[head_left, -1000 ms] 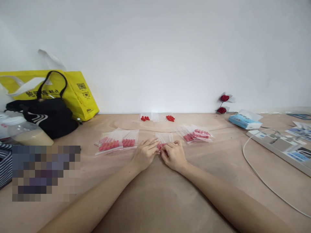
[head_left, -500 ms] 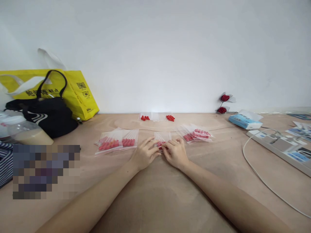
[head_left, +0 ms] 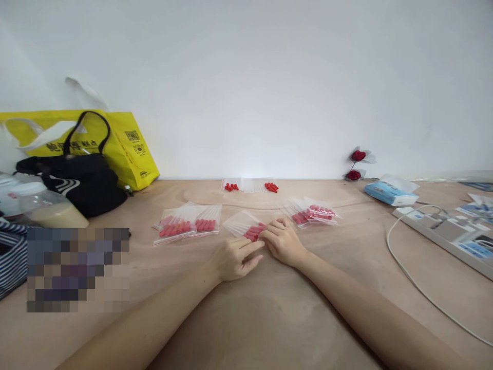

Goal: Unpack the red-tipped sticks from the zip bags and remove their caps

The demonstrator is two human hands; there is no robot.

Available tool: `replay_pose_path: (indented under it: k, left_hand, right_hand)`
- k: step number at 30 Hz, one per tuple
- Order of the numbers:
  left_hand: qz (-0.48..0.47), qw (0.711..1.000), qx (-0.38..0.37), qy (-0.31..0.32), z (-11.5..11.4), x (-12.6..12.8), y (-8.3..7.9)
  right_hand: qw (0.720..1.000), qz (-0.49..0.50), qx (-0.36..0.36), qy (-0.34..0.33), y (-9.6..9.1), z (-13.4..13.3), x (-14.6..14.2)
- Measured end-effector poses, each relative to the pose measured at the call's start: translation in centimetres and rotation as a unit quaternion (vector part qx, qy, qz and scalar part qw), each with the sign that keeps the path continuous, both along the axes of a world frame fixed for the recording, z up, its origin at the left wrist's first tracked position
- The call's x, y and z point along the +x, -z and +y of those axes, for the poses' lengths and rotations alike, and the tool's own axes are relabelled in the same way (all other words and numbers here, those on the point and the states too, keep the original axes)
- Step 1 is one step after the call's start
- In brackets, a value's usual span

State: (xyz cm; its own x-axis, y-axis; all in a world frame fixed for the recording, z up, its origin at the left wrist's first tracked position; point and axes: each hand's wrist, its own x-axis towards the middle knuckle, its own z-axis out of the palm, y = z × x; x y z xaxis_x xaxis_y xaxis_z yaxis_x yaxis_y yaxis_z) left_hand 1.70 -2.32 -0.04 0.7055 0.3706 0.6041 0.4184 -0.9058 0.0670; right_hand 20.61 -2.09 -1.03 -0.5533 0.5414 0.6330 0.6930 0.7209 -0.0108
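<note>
A small clear zip bag (head_left: 236, 224) with several red capsules (head_left: 254, 232) inside lies aslant on the table, its seal edge turned toward me. My right hand (head_left: 284, 242) has its fingers curled and closed on the bag's near right corner, covering that part. Beside the bag's near edge, my left hand (head_left: 236, 258) has its thumb and fingers apart. Its index fingertip reaches up to the right fingertips at the bag's edge. Whether the left finger touches the plastic is hard to see.
Filled bags lie in a left pile (head_left: 187, 224) and a right pile (head_left: 314, 213). Against the wall are more bagged red capsules (head_left: 271, 187). A yellow bag (head_left: 140, 154), black bag (head_left: 88, 185) and bottle (head_left: 57, 208) stand left; tissues (head_left: 391, 193) and a power strip (head_left: 450, 236) lie right.
The bag has turned, its far end swinging left. My left hand has drawn back toward me and off the bag, uncovering its capsules. My right hand stays at the corner.
</note>
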Motion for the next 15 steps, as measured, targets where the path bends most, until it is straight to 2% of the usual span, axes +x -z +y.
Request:
replay_pose_path:
  k: [2,4,6,8,11,15]
  left_hand:
    - [0.006,1.000,-0.019,-0.015,0.5,-0.3,-0.1]
    - [0.012,0.997,-0.030,-0.070,1.5,-0.9,-0.1]
    - [0.030,0.989,-0.041,-0.141,2.5,-1.4,0.2]
    - [0.058,0.979,-0.069,-0.184,3.1,-1.7,0.5]
    - [0.082,0.974,-0.097,-0.187,2.9,-1.7,0.6]
    - [0.074,0.979,-0.064,-0.178,1.7,-1.0,0.2]
  right_hand:
    - [0.999,0.014,-0.040,-0.015,0.0,0.4,0.9]
    - [0.996,0.031,-0.080,-0.016,0.2,0.7,1.7]
    - [0.992,0.062,-0.113,0.009,0.4,0.9,2.2]
    - [0.983,0.106,-0.140,0.053,0.6,1.1,2.2]
    - [0.962,0.159,-0.200,0.093,0.7,1.1,2.0]
    - [0.922,0.215,-0.305,0.101,0.8,1.1,1.9]
